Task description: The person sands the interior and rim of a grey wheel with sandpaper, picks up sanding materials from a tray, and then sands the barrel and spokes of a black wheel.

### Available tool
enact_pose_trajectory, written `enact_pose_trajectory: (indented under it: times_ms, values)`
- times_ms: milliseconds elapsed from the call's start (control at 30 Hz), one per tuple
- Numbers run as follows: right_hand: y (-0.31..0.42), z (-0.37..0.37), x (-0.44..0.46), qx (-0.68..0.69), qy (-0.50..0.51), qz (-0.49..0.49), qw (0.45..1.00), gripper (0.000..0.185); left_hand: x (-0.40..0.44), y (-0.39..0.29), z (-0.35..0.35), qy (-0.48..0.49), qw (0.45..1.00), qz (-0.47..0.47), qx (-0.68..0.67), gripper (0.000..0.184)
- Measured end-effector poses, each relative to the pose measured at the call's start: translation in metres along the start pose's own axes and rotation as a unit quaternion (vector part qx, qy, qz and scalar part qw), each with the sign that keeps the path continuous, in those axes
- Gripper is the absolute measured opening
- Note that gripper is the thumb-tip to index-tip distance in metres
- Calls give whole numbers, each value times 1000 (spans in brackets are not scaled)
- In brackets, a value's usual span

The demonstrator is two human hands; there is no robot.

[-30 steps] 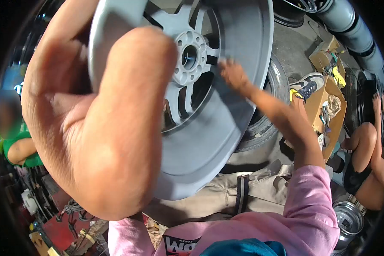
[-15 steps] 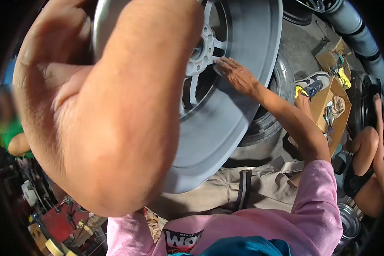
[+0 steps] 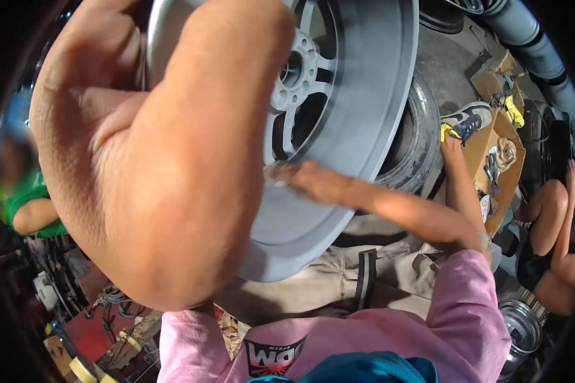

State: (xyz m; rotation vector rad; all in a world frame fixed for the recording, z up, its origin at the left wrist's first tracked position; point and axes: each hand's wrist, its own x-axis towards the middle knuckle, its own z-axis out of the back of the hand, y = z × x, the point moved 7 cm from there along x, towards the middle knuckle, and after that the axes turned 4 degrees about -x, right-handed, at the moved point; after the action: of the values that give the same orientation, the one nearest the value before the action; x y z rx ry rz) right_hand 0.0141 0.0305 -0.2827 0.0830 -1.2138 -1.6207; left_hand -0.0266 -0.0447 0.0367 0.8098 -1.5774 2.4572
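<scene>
A large grey wheel rim (image 3: 370, 96) with several spokes stands tilted against my lap. My left hand (image 3: 140, 172) is very close to the camera and covers the rim's left side. It appears closed over the rim's edge, with its fingertips hidden. My right hand (image 3: 300, 180) is over the lower inner face of the rim, below the spokes. Motion smears its fingers, and whether something is under them cannot be made out.
Behind the rim lies a black tyre (image 3: 415, 140). A cardboard box (image 3: 501, 172) with odds and ends sits by a shoe (image 3: 467, 121). At the right edge another person's bent leg (image 3: 549, 207) shows; a person in green (image 3: 35, 207) is at left. A metal wheel (image 3: 521, 325) lies lower right.
My right hand has moved down and left, from a spoke near the hub to the rim's lower inner face. The left hand stays nearly in place; the view shifts slightly.
</scene>
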Motion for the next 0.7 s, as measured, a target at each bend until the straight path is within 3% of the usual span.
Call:
enact_pose_trajectory:
  times_ms: [67,167,300,333,400,433,500,533,633,700]
  values:
    - [-55,17,-17,-170,130,-96,972,42,0,-1,-1,3,1000,1,2,53]
    - [-65,-6,-9,-191,178,-170,950,43,1,-3,1,3,1000,-1,7,53]
    - [25,-1,32,-14,138,-140,980,44,1,-3,-1,7,1000,-1,17,53]
    - [14,-5,20,-12,137,-141,980,44,1,-2,1,7,1000,0,18,53]
    - [-16,3,-9,-22,76,-52,996,52,2,-2,1,7,1000,-6,15,53]
    - [-41,6,-23,-117,182,-104,971,53,2,-2,1,8,1000,-7,14,53]
    - [-96,6,-41,-359,263,-78,892,54,2,-1,1,9,1000,-8,5,53]
    - [-105,6,-45,-361,262,-78,892,54,2,-2,1,11,1000,-10,2,53]
    - [-103,4,-33,-463,123,-40,877,38,3,-1,2,16,1000,-16,-1,53]
    - [-76,-10,-14,-281,220,-192,914,25,4,-2,1,18,1000,-20,-3,54]
